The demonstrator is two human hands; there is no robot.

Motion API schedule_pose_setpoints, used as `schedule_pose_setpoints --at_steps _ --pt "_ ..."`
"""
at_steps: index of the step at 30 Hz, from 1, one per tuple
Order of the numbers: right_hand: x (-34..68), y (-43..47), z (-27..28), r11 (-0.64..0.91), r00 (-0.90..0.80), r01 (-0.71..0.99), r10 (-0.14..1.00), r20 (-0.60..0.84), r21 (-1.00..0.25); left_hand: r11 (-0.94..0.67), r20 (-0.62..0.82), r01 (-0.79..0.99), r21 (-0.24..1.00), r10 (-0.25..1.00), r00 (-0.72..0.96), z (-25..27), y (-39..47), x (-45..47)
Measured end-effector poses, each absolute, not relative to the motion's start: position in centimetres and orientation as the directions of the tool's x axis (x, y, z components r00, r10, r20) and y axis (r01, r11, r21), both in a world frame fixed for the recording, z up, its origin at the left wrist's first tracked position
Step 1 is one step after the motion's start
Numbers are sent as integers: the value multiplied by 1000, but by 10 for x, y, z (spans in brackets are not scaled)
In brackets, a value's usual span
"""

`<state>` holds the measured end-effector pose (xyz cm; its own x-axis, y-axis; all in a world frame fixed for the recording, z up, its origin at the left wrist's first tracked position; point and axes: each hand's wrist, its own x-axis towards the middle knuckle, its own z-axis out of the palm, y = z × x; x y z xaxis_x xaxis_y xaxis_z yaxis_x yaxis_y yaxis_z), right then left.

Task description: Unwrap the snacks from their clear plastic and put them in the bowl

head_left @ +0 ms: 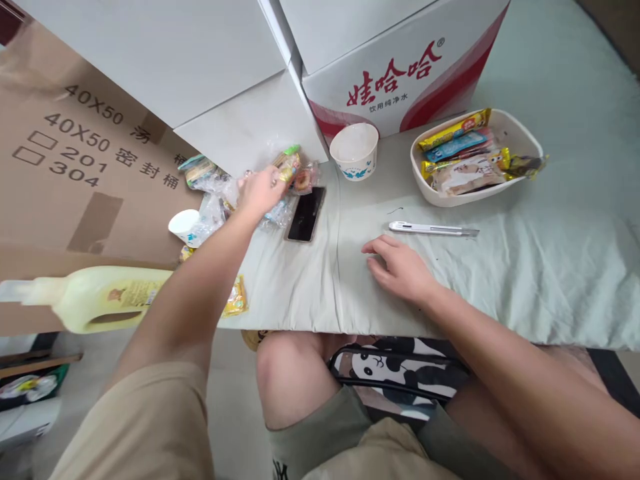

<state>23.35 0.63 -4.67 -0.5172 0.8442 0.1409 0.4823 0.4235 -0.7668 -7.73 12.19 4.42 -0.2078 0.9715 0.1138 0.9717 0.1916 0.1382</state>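
Note:
My left hand point(261, 191) reaches into a heap of wrapped snacks at the left. Its fingers are closed on a yellow and green snack packet point(290, 162). Around it lie clear plastic wrappers point(213, 212) and a small round snack in clear wrap point(303, 179). A dark-screened phone point(307, 214) is just right of the heap. My right hand point(400, 268) rests on the pale green cloth point(320, 287), fingers loosely bent and apart, holding nothing. Just beyond it lies a white utility knife point(433, 229), not touched.
A white tub point(425, 183) of packaged snacks stands at right. One paper cup point(354, 153) is upright by the white carton point(400, 80); another paper cup point(185, 223) is tipped at left. A yellow bottle point(110, 297) lies near a brown carton point(90, 160). A yellow packet point(235, 298) sits near the edge.

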Motion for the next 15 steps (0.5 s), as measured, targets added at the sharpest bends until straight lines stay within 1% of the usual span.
schedule_pose_setpoints --at_steps 2,3,4,5,6,7,8,9,10,11,12,13,14,15 --pt "234 7 -47 435 -522 482 840 149 -761 200 211 927 318 938 -274 63 122 -82" --pt "235 8 -46 443 -516 483 841 163 -755 182 238 883 432 922 -306 72 120 -83" --pt "238 9 -46 452 -497 494 848 186 -742 157 233 813 560 913 -336 79 114 -83" --pt "242 11 -46 458 -463 522 860 212 -720 129 194 713 690 915 -353 84 106 -81" --pt "247 12 -46 457 -415 566 877 242 -687 114 122 579 807 928 -352 85 95 -77" --pt "254 14 -46 445 -359 622 893 270 -644 123 19 432 893 950 -311 84 82 -70" --pt "261 16 -46 423 -303 682 906 295 -597 151 -78 326 933 971 -227 78 67 -62" --pt "269 17 -47 393 -257 738 915 311 -548 185 -146 267 946 976 -159 70 52 -51" --pt "277 18 -48 360 -224 785 923 312 -503 206 -187 217 954 977 -104 58 37 -39" --pt "285 18 -49 329 -202 822 932 302 -466 201 -193 176 964 979 -64 44 24 -26" --pt "292 18 -51 304 -192 847 940 282 -436 173 -169 155 973 985 -38 30 12 -13" --pt "298 18 -53 286 -190 864 947 257 -414 119 -115 160 980 993 -32 16 2 0" --pt "303 18 -54 272 -190 874 954 233 -402 35 -27 191 981 999 -45 2 -5 11" --pt "307 18 -55 261 -188 880 959 213 -398 -48 56 265 963 998 -23 -9 -10 19"
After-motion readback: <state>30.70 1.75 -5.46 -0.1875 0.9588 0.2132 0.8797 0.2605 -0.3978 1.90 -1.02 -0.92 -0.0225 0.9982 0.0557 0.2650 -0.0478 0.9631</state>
